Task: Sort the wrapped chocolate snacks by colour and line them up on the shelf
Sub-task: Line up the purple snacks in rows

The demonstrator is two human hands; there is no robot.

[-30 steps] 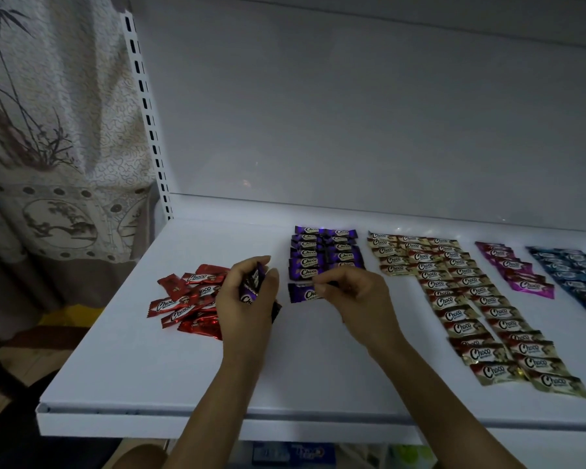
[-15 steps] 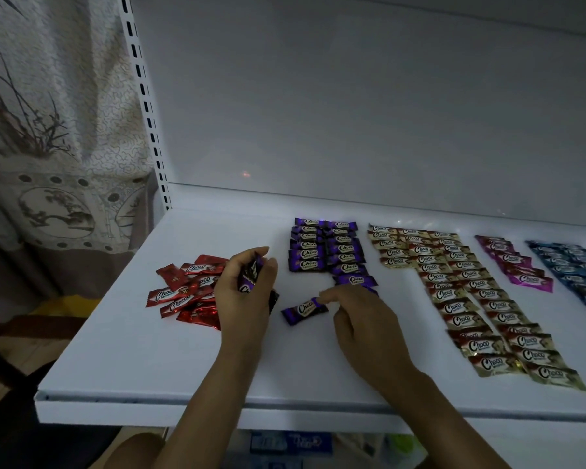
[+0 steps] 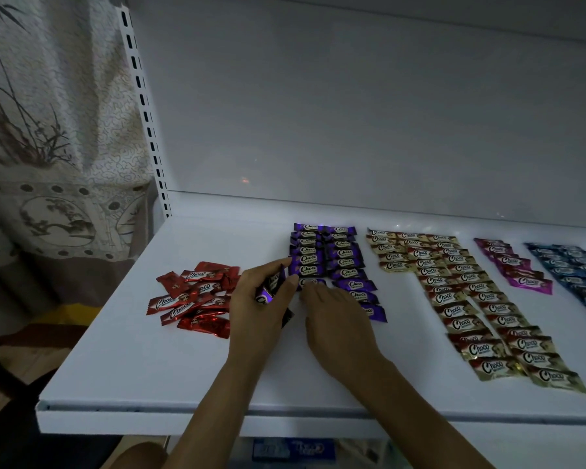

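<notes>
1. The white shelf (image 3: 142, 374) carries wrapped chocolate snacks grouped by colour from left to right.
2. At the far left lies a loose, untidy heap of red snacks (image 3: 193, 296), overlapping one another.
3. Right of it stand two columns of purple snacks (image 3: 325, 255), running from far to near.
4. The left hand (image 3: 261, 309) is closed around a small bunch of purple snacks (image 3: 269, 289), held upright just beside the red heap and the left purple column.
5. The right hand (image 3: 339, 319) lies palm down at the near end of the left purple column, its fingertips (image 3: 307, 289) touching the nearest purple snack (image 3: 310, 283) there; it presses rather than grips, and the hand covers part of the right column.
6. Further right come columns of gold snacks (image 3: 467, 299), the longest group, reaching nearest the shelf's front edge.
7. Beyond them sit a short column of pink snacks (image 3: 515, 269) and blue snacks (image 3: 575, 275) at the right edge.
8. A patterned curtain (image 3: 48, 130) hangs left of the shelf.
</notes>
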